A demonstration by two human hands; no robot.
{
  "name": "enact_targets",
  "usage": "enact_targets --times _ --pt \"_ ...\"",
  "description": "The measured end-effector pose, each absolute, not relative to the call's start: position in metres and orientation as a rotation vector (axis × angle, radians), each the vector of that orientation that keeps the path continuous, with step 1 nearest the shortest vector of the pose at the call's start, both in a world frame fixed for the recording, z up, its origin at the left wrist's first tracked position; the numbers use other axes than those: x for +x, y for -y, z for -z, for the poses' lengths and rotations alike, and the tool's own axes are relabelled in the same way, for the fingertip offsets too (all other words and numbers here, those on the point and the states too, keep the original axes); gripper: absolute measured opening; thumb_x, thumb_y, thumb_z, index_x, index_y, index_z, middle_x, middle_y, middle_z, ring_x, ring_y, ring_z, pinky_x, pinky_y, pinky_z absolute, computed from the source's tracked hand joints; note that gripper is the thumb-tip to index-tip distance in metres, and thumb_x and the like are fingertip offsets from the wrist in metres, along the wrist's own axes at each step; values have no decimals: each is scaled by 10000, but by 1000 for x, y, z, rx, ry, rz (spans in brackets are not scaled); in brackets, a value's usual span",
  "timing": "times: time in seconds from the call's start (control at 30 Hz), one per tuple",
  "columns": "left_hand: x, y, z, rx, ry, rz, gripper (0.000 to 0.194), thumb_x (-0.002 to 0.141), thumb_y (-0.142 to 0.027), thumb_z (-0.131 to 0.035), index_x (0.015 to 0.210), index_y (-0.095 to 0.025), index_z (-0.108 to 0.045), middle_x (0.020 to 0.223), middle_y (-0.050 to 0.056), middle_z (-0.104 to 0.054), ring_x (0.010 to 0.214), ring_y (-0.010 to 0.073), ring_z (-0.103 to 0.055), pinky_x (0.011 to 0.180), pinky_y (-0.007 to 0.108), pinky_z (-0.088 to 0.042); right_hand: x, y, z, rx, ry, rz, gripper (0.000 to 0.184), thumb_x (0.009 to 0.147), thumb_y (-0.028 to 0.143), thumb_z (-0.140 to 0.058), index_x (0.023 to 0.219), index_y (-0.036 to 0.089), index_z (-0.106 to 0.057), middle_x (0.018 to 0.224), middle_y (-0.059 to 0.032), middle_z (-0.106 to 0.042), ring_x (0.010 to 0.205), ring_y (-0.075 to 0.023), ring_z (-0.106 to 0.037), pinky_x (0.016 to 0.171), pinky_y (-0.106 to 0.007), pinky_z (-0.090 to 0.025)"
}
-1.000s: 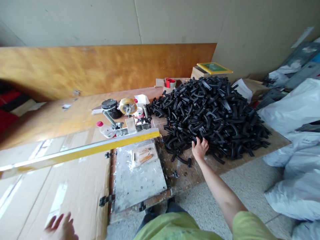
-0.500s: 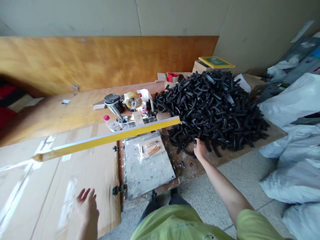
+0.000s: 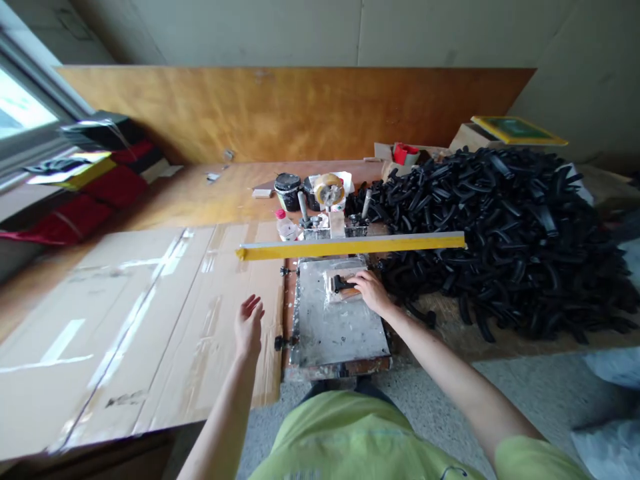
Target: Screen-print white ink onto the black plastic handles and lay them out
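Observation:
My right hand point(image 3: 371, 291) grips a black curved plastic part point(image 3: 342, 285) over a taped holder point(image 3: 330, 295) on the flat grey plate point(image 3: 340, 340). The part lies across the holder; whether it is fully seated I cannot tell. My left hand point(image 3: 250, 325) hovers over the cardboard point(image 3: 215, 327) to the left of the plate, fingers slightly bent and apart, holding nothing. Just beyond the plate, a yellow-edged frame point(image 3: 350, 249) stands raised and seen edge-on. A large heap of similar black parts point(image 3: 500, 233) rises to the right of the plate.
Behind the frame are clamp posts, a roll of tape point(image 3: 330, 189), a dark tub point(image 3: 287, 191) and a bottle with a pink cap point(image 3: 286, 227). A yellow-rimmed screen point(image 3: 520, 130) rests on a box at the back right. Red and black bundles point(image 3: 107, 180) lie at the left.
My right hand has moved from the heap's edge to the holder with a black part. My left hand has come nearer the plate. The view has swung left.

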State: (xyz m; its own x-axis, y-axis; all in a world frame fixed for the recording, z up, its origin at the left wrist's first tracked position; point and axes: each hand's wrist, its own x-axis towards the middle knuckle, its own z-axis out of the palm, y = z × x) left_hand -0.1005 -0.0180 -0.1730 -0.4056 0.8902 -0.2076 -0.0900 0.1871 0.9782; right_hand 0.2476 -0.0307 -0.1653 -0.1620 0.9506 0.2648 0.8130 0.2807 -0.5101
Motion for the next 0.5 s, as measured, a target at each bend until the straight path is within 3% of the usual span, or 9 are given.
enact_targets --times 0.1,0.2,0.33,0.5 --pt "-86 18 155 776 -1544 -1403 440 659 -339 -700 1060 -188 -600 1120 97 -629 1038 187 -596 903 361 -477 243 25 165 -1606 2132 -277 350 901 107 -466 1137 254 -678 1031 -65 -622 1037 -192 -525 904 -314 -449" --pt "-73 8 116 798 -1481 -1490 427 653 -321 -712 1048 -187 -620 931 36 -640 839 120 -611 785 271 -499 244 23 163 -1623 2210 -196 363 921 159 -451 1209 266 -644 1256 -82 -575 1180 -218 -476 985 -353 -404" --pt "-45 -11 40 996 -1233 -1567 316 741 -380 -650 986 -180 -637 572 -67 -488 502 60 -454 571 196 -467 231 17 165 -1594 2337 -191 469 934 353 -486 1392 258 -470 1469 -81 -419 1335 -264 -372 1082 -454 -309" --pt "-11 -14 -8 1125 -1096 -1417 427 822 -519 -532 912 -124 -668 480 -38 -472 429 76 -414 460 199 -414 218 17 167 -1477 2468 -193 571 901 478 -527 1423 279 -409 1474 -59 -409 1389 -300 -304 1122 -610 -118"
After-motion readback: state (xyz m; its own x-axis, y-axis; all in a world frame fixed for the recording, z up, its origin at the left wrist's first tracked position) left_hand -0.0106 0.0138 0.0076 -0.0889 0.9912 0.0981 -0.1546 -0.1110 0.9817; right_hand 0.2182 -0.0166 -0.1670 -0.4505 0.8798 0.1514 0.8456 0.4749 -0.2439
